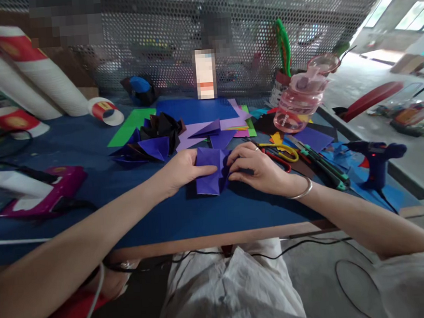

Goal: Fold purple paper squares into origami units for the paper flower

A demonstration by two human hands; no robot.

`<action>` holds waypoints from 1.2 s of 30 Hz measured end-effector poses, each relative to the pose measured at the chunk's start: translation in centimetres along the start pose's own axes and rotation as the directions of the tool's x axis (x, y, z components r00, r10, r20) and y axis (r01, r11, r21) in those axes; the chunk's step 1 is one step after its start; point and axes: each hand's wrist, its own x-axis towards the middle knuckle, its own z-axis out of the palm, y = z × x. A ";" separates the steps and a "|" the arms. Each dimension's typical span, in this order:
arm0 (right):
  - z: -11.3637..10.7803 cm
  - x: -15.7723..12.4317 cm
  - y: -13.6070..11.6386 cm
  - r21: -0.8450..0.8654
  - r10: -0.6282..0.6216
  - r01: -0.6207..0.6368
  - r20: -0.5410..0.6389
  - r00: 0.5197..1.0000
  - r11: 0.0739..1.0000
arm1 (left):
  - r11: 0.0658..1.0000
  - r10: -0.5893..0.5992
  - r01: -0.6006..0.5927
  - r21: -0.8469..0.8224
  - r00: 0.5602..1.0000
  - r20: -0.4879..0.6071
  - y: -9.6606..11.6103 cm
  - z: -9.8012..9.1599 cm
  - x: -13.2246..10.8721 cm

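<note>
A folded piece of purple paper lies on the blue table top in front of me. My left hand rests on its left side, fingers closed with the index finger pressing along a fold. My right hand pinches the paper's right edge, fingers curled together; a silver bangle sits on that wrist. Both hands touch the same sheet.
Folded purple and black paper shapes and loose coloured sheets lie behind. Yellow-handled scissors, a green utility knife, a blue glue gun and a pink bottle stand right. A pink glue gun and paper-cup stacks are left.
</note>
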 end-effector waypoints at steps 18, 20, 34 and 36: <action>1.9 -0.5 0.0 0.440 0.586 -0.504 -0.066 0.808 0.743 | 0.988 0.147 -0.146 0.054 0.989 -0.005 0.3 1.0 -1.1; 1.8 -0.1 -0.4 0.661 0.644 -0.486 0.005 0.765 0.572 | 0.981 0.190 -0.189 0.032 0.982 -0.024 0.6 1.1 -1.2; 0.0 1.6 -2.3 0.869 0.762 -0.462 0.175 0.623 0.179 | 0.952 0.252 -0.219 -0.213 0.957 0.145 1.5 -0.2 -1.3; 0.1 1.6 -2.2 0.861 0.771 -0.459 0.136 0.622 0.219 | 0.953 0.269 -0.243 -0.183 0.954 0.133 1.4 0.1 -1.2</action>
